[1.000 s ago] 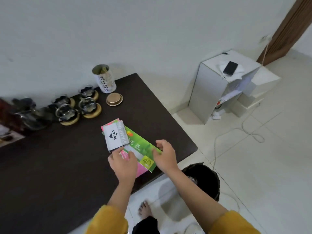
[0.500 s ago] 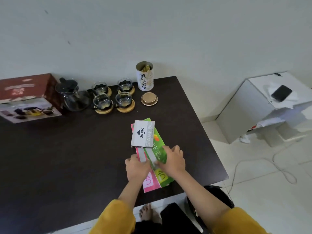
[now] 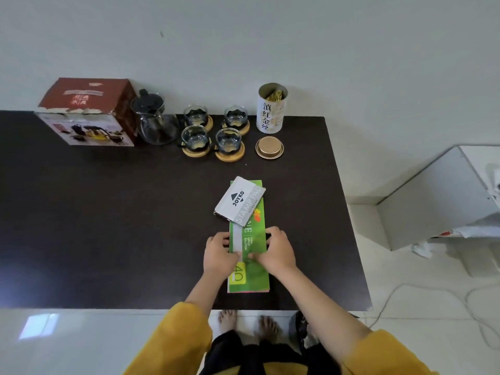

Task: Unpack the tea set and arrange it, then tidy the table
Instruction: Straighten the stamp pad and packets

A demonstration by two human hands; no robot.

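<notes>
Green: top cover of the paper packs point(image 3: 253, 239), lying lengthwise near the front edge of the dark desk point(image 3: 108, 226); thin pink edge showing under the near end.
Stack then and now: half a second ago fanned, pink pack sticking out at the near left; now squared up, green covering pink almost fully.
Left hand point(image 3: 219, 255): fingers curled over the left edge of the stack, thumb on the cover; grip narrow, pinching the packs.
Right hand point(image 3: 277, 251): curled over the right edge, fingertips pressing the cover; grip narrow on the same stack.
Stamp pad box point(image 3: 239, 201): white, resting askew on the far end of the stack, overhanging to the left.
Tea set: glass teapot point(image 3: 154, 120) and four glass cups point(image 3: 213, 131) on wooden coasters, lined up at the back of the desk beside the red tea set box point(image 3: 86, 112); likely arranged already.
Tea tin point(image 3: 272, 108): open, its gold lid point(image 3: 269, 147) lying just in front.
Meaning for the task: tidying stage, stationery gathered into one pile; box askew and tin uncapped probably left to do.
</notes>
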